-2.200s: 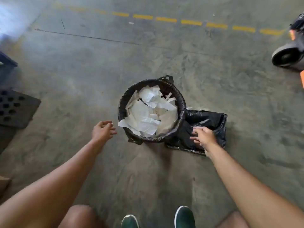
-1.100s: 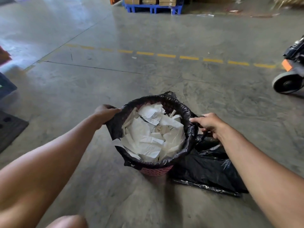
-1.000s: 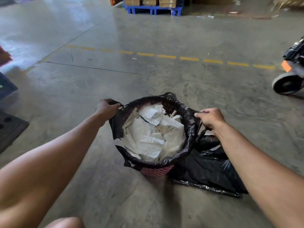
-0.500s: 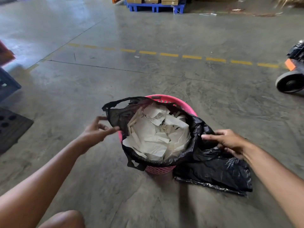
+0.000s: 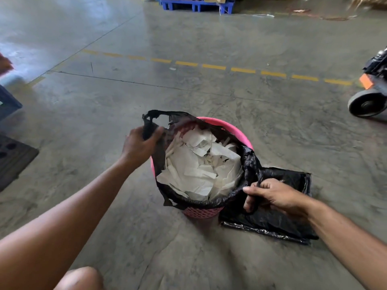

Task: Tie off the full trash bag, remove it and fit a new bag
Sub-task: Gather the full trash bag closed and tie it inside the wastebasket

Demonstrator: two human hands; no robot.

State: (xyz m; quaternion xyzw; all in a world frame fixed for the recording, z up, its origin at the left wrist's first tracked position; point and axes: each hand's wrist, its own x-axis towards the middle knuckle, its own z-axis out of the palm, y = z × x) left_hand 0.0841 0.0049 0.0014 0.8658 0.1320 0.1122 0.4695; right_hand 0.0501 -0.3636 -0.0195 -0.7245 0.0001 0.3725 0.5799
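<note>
A pink plastic bin (image 5: pixel 232 130) stands on the concrete floor, lined with a black trash bag (image 5: pixel 248 162) full of white paper scraps (image 5: pixel 199 166). My left hand (image 5: pixel 138 145) is closed on the bag's left handle loop, lifted clear of the rim. My right hand (image 5: pixel 274 195) pinches the bag's right edge, pulled off the rim and down to the right. A folded spare black bag (image 5: pixel 278 225) lies flat on the floor right of the bin, partly under my right hand.
A wheeled cart with an orange part (image 5: pixel 370 95) sits at the right edge. A blue pallet (image 5: pixel 196 5) with boxes is far back. A dark perforated mat (image 5: pixel 14 158) and a blue crate (image 5: pixel 8 101) lie at the left. My knee (image 5: pixel 81 279) shows at the bottom.
Both hands reached the bag's rim, peeled it off the bin so the pink rim shows, then regripped: the left now holds the raised handle, the right the pulled-down edge.
</note>
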